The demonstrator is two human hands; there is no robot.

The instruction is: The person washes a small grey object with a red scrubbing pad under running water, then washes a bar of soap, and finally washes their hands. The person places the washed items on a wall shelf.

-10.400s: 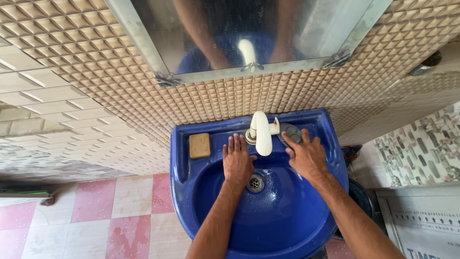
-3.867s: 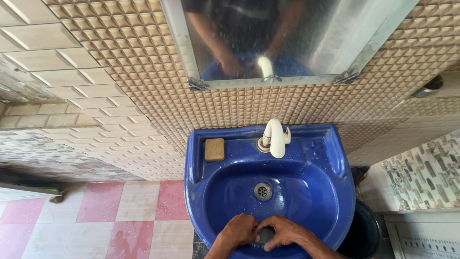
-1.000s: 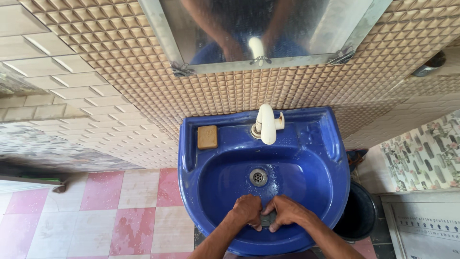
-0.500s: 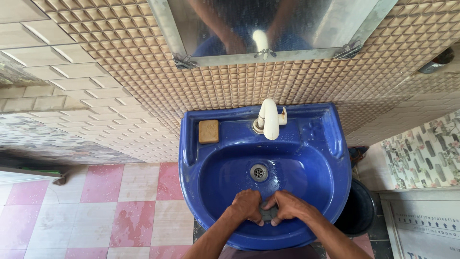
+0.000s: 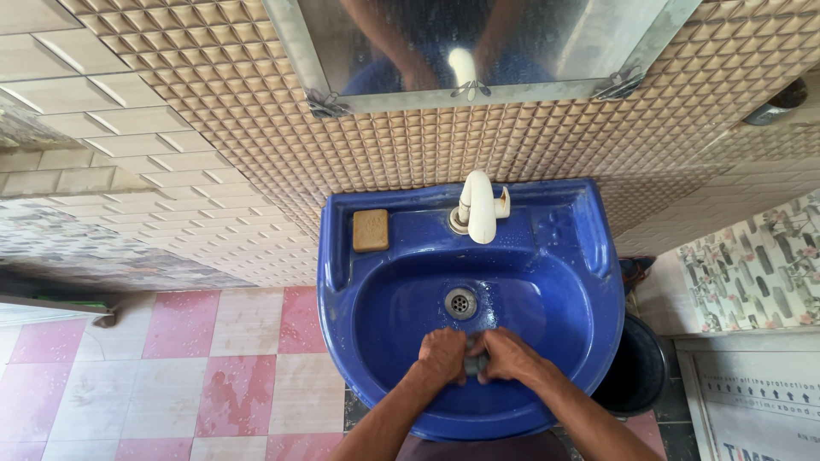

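Observation:
Both of my hands are low in a blue wash basin (image 5: 589, 282), pressed together near its front. My left hand (image 5: 442, 354) and my right hand (image 5: 511, 355) close around a small dark grey scrub pad (image 5: 472, 363), most of it hidden between the fingers. The metal drain (image 5: 461, 301) lies just beyond the hands. A white tap (image 5: 479, 205) stands at the back rim, and a tan bar of soap (image 5: 371, 230) rests on the left back corner.
A mirror (image 5: 478, 43) hangs above the basin on a wall of small tan tiles. Pink and white floor tiles (image 5: 213, 358) lie to the left. A dark bucket (image 5: 636, 371) stands under the basin's right side, next to a patterned panel (image 5: 752, 273).
Both hands stay together at the front of the basin around the pad, shifting only slightly. The view has drifted a little.

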